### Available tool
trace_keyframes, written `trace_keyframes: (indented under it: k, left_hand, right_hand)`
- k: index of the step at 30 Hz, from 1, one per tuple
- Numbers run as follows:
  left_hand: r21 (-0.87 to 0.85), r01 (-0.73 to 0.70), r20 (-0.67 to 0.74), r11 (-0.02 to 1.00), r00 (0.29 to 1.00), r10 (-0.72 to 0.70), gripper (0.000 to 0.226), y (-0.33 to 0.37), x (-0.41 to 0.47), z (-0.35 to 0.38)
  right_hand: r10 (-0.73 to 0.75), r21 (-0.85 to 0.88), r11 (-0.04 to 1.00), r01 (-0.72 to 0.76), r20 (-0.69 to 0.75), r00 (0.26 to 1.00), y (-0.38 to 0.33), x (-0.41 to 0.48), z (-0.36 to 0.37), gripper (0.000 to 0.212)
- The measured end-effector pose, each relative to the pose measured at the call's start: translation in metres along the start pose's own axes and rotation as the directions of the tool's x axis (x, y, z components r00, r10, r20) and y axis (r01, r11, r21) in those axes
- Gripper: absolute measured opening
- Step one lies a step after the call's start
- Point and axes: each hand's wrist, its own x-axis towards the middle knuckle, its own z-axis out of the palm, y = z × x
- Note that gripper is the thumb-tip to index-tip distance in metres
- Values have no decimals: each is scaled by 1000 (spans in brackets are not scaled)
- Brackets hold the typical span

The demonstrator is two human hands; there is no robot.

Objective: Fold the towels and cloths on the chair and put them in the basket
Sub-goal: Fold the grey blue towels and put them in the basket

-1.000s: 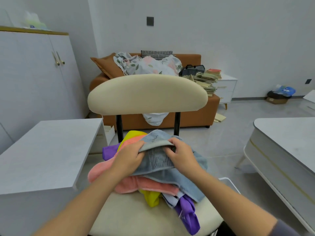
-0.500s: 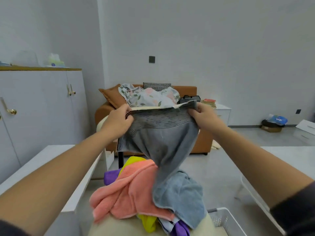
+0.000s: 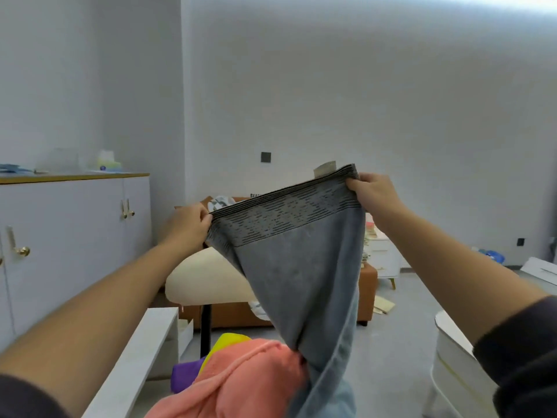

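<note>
A grey-blue towel (image 3: 301, 282) with a dark patterned band hangs in the air in front of me. My left hand (image 3: 187, 227) pinches its top left corner and my right hand (image 3: 373, 194) grips its top right corner, held higher. Its lower end trails down to the pile on the chair. That pile shows a pink towel (image 3: 241, 384), a yellow cloth (image 3: 229, 342) and a purple cloth (image 3: 185, 375). The chair's cream backrest (image 3: 205, 282) stands behind the towel. The basket is out of view.
A white low table (image 3: 135, 357) lies to my left, and a white rounded table (image 3: 458, 366) to my right. White cabinets (image 3: 75, 242) line the left wall. An orange sofa (image 3: 366, 294) and a small white drawer unit (image 3: 384, 257) stand behind the chair.
Both hands have lifted the grey-blue towel from the pile up into the air and spread its top edge wide. The right hand has risen above the left; the view has tilted up.
</note>
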Motion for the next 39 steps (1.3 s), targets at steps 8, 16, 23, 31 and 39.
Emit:
trace_keyframes:
  k: [8, 16, 23, 31, 39]
  left_hand:
    - [-726, 65, -176, 685, 945, -276, 6, 59, 35, -45]
    - [-801, -215, -406, 559, 881, -243, 17, 93, 44, -71]
    - [-480, -383, -646, 789, 763, -23, 24, 122, 80, -126]
    - [-329, -450, -745, 830, 664, 64, 29, 159, 119, -206]
    - [-307, -318, -680, 897, 733, 27, 31, 146, 123, -206]
  right_hand:
    - [-113, -133, 986, 97, -119, 986, -37, 19, -23, 26]
    - [-40, 477, 877, 61, -54, 998, -51, 26, -13, 18]
    - [-160, 559, 800, 218, -150, 976, -102, 52, -19, 21]
    - [-268, 559, 752, 351, -228, 936, -177, 84, -46, 23]
    - [-168, 515, 821, 248, -198, 966, -174, 91, -52, 16]
